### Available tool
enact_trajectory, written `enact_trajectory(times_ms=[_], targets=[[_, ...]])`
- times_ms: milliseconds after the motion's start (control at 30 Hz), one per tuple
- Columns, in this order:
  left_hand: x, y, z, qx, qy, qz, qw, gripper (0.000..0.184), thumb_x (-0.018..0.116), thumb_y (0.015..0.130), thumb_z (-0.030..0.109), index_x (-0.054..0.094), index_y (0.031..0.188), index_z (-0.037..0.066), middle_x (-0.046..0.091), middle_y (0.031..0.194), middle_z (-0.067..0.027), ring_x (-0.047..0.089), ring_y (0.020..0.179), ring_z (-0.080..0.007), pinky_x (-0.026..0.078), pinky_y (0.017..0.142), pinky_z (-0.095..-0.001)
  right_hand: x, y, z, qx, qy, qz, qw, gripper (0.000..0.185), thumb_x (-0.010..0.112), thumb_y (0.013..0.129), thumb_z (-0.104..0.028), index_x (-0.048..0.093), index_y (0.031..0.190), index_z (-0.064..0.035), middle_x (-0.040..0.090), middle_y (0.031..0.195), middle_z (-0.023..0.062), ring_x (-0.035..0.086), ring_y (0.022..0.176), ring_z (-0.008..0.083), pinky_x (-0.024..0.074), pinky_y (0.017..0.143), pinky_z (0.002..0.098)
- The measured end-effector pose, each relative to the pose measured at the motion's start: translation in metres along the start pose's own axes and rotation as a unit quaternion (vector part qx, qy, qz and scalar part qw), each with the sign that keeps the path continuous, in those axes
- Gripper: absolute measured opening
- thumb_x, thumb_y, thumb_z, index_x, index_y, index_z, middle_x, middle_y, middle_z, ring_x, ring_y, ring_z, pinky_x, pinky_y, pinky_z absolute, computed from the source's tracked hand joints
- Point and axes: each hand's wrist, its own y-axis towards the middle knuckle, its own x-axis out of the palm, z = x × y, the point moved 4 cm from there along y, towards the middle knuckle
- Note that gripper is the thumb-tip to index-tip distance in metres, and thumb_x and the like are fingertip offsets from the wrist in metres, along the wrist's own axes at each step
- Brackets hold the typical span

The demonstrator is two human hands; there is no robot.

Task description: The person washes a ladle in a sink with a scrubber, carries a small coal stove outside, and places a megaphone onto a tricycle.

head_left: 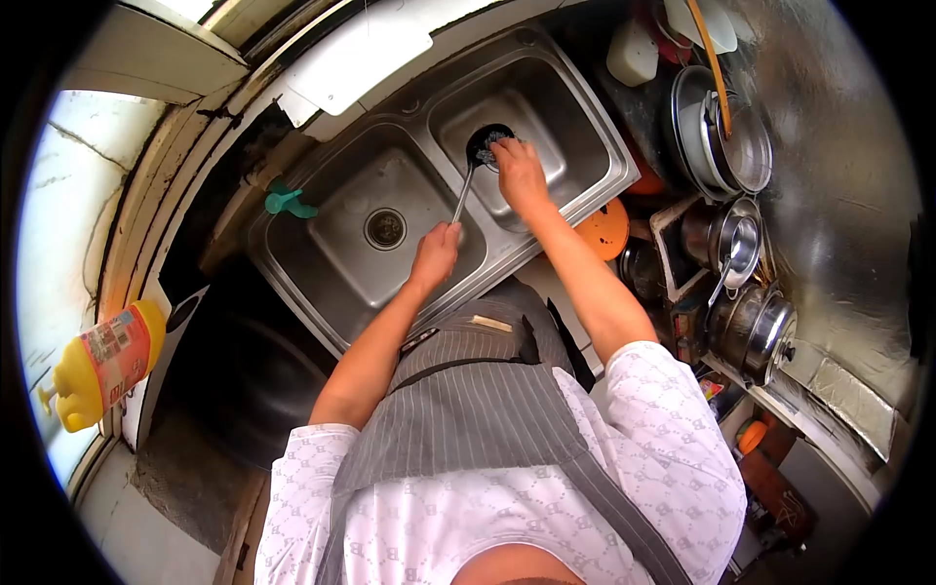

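Note:
Over the divider of the double steel sink (pixel 336 263), my left hand (pixel 436 255) is closed round the handle of a ladle (pixel 465 195). The ladle's dark round head lies over the right basin, near its drain. My right hand (pixel 523 175) reaches down to that head, its fingers bent together against it. Something greyish shows at those fingertips, too small to make out. In the left basin, the round drain strainer (pixel 385 229) is bare.
A green tap handle (pixel 290 201) is at the left rim. Far left stands a yellow bottle (pixel 109 366). Stacked bowls (pixel 751 146), pots (pixel 756 336) and an orange round thing (pixel 604 230) are to the right. A white board (pixel 361 58) lies behind the sink.

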Motion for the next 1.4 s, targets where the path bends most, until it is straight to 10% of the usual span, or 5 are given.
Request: enact_trajectory(times_ms=[100,200,767,1400], targets=[[-0.001,-0.005,0.008,0.019,-0.016,0.006,1.0,0.038,0.041,0.1,0.036,0.046,0.077,0.006,0.045,0.051,-0.0031,0.041,0.034,-0.0133,0.032,0.032,-0.0296,0.032,-0.013,0.004,0.126,0.046,-0.001,0.991,0.025,0.052,0.074,0.005,0.066,0.094,0.0002,0.064,0.098,0.0163,0.058,0.089,0.0375,0.0473,0.083,0.0433],[-0.007,-0.011,0.017,-0.025,-0.094,-0.023,0.995,0.038,0.039,0.1,0.037,0.046,0.08,0.006,0.044,0.052,-0.0035,0.04,0.034,-0.013,0.031,0.031,-0.0289,0.015,-0.006,0.003,0.111,0.125,-0.137,0.976,0.025,0.051,0.073,0.005,0.066,0.094,0.0014,0.063,0.096,0.0192,0.059,0.09,0.039,0.0476,0.082,0.0442],[-0.13,-0.134,-0.092,-0.121,-0.434,0.069,0.89,0.037,0.041,0.1,0.04,0.047,0.086,0.007,0.043,0.055,-0.004,0.037,0.034,-0.0138,0.032,0.032,-0.0281,0.032,-0.038,-0.104,0.157,0.269,-0.19,0.931,0.03,0.059,0.083,-0.005,0.062,0.112,0.0018,0.063,0.097,0.0121,0.059,0.08,0.0196,0.0466,0.074,0.0284],[-0.17,-0.07,-0.091,-0.006,-0.321,0.072,0.944,0.039,0.04,0.1,0.039,0.052,0.087,0.003,0.048,0.055,-0.004,0.041,0.037,-0.0119,0.034,0.035,-0.0259,0.04,-0.054,-0.114,0.198,0.218,-0.204,0.933,0.031,0.065,0.08,-0.009,0.062,0.109,0.0033,0.062,0.1,0.0206,0.062,0.089,0.0353,0.049,0.079,0.0374]])
